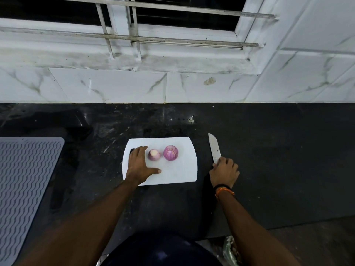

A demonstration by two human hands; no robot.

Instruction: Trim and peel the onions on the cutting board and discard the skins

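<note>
Two purple onions lie on a white cutting board (pixel 178 173) on the black counter. The smaller onion (pixel 153 155) on the left shows a pale cut top. The bigger onion (pixel 170 153) sits just right of it. My left hand (pixel 139 165) rests flat on the board's left part, fingers spread, right beside the smaller onion and holding nothing. My right hand (pixel 224 172) is closed around the handle of a knife (pixel 214 148) lying on the counter just right of the board, blade pointing away from me.
A grey ribbed drying mat (pixel 25 181) covers the counter at the left. A white marble-tiled wall and barred window rise behind. A dark rounded object (pixel 161 252) sits at the near edge, with a crumpled bag (pixel 229 250) beside it.
</note>
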